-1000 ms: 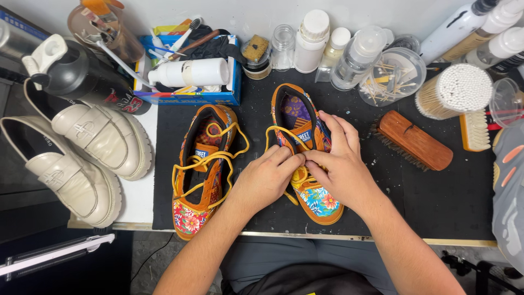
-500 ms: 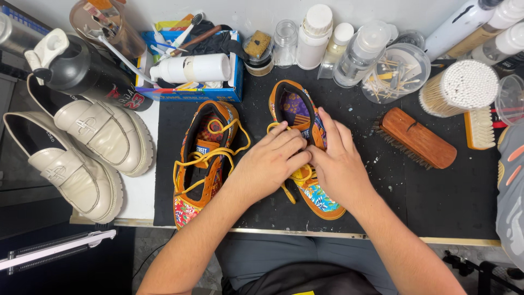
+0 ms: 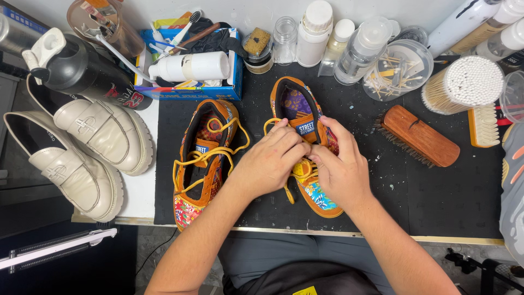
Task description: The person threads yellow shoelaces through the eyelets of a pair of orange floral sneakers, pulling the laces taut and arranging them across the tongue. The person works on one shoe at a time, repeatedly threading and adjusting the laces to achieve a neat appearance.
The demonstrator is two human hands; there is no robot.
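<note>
The left hand (image 3: 270, 161) and the right hand (image 3: 339, 169) cover the middle of the right sneaker (image 3: 305, 117), so its yellow lace (image 3: 285, 191) and the grip of the fingers on it cannot be seen well. The grey shoe (image 3: 513, 191) is cut by the right edge. The spray bottles (image 3: 480, 24) are cut at the top edge. Small things inside the blue box (image 3: 229, 71) are too crowded to tell.

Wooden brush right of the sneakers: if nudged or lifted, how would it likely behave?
The wooden brush lies tilted onto its bristles, so it probably slides rather than rolls. Its solid block looks stiff, likely fairly heavy for its size, and the smooth back may be slightly slippery.
</note>
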